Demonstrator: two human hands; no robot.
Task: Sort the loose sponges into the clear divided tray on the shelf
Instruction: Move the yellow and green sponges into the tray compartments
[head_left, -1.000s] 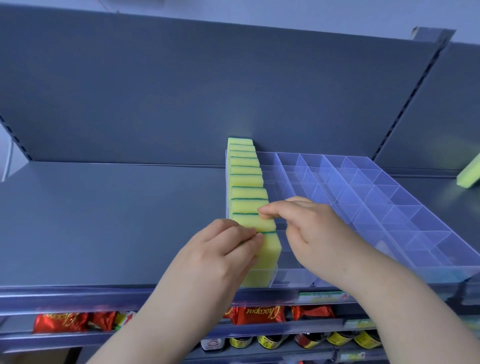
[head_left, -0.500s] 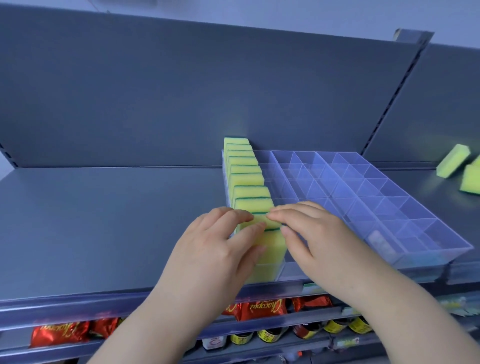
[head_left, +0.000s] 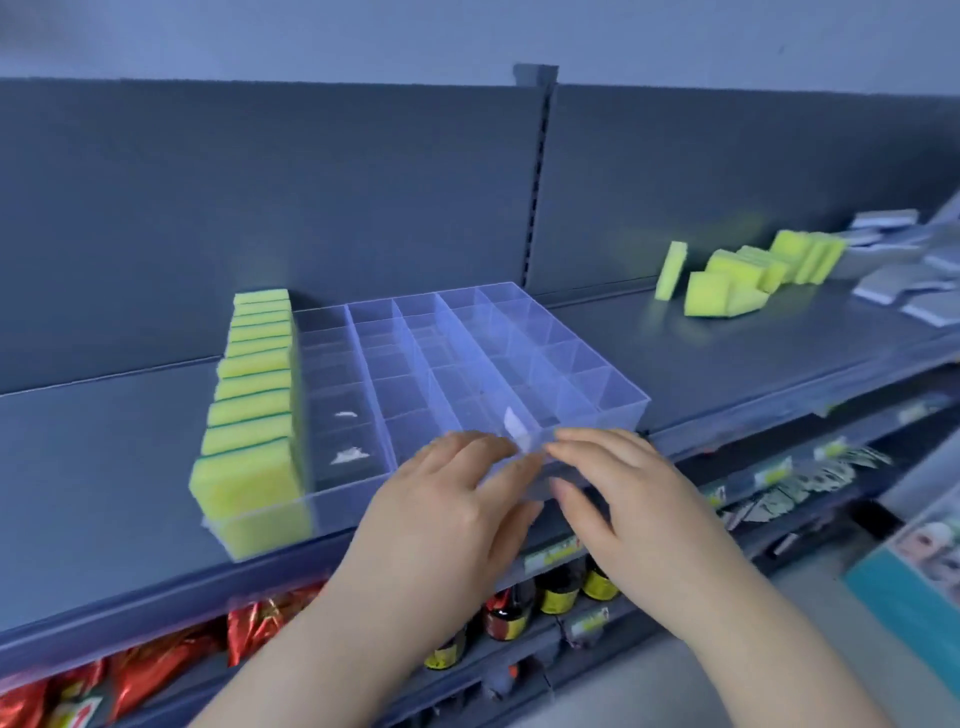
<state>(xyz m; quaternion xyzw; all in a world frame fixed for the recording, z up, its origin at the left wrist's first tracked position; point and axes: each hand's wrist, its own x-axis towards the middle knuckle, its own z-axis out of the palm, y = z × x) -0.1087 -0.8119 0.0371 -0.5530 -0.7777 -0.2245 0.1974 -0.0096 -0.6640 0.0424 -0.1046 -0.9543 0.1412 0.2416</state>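
Note:
The clear divided tray (head_left: 597, 384) lies on the grey shelf, its left column filled with a row of several yellow-green sponges (head_left: 254, 379) standing on edge. The other compartments hold no sponges. My left hand (head_left: 447, 499) and my right hand (head_left: 623, 488) hover side by side over the tray's front edge, fingers loosely extended, holding nothing. Whether they touch the tray is unclear through motion blur. Several loose yellow sponges (head_left: 737, 275) lie in a heap on the shelf to the far right.
Grey flat packs (head_left: 904, 265) are piled at the far right of the shelf (head_left: 104, 457). Below it, red snack bags (head_left: 156, 665) and small dark bottles (head_left: 556, 592) fill the lower shelf. A teal box (head_left: 914, 587) stands at lower right.
Both hands have left the front sponge in the left column and moved right along the tray's front edge. The view has swung right, bringing the loose sponge heap into sight.

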